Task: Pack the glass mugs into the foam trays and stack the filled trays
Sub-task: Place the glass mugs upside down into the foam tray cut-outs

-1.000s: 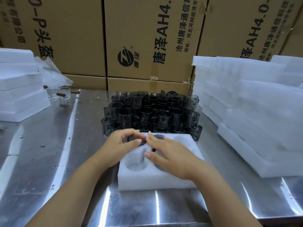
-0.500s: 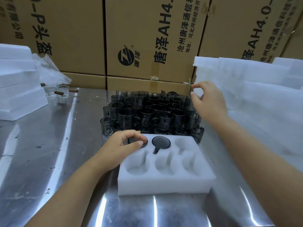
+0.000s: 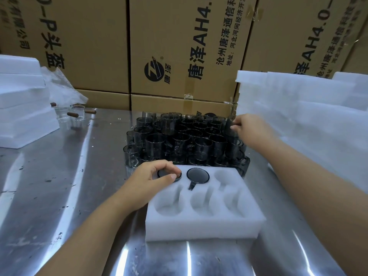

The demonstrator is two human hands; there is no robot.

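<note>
Two mugs sit in the foam tray (image 3: 199,226), and each hand holds a piece of glass.

Nearest, the white tray lies on the scuffed, glaring steel bench (image 3: 59,196). In its far row the left hand (image 3: 147,182) has its grip curled over the corner mug (image 3: 163,173) and hides most of it. The middle mug (image 3: 197,175) sits just beside, handle toward the camera. Just behind the tray the mug cluster (image 3: 179,142) stands packed tight, between the tray and the cardboard boxes (image 3: 179,46) walling the back. The right hand (image 3: 251,130) is stretched to the cluster's far right corner, its grip closed on the rim of the far mug (image 3: 229,126). Its forearm crosses a tall foam stack (image 3: 308,116) on the right. Far left stand another foam pile (image 3: 22,108), clear cups (image 3: 73,114) with wooden handles and crumpled plastic wrap (image 3: 61,90).
</note>
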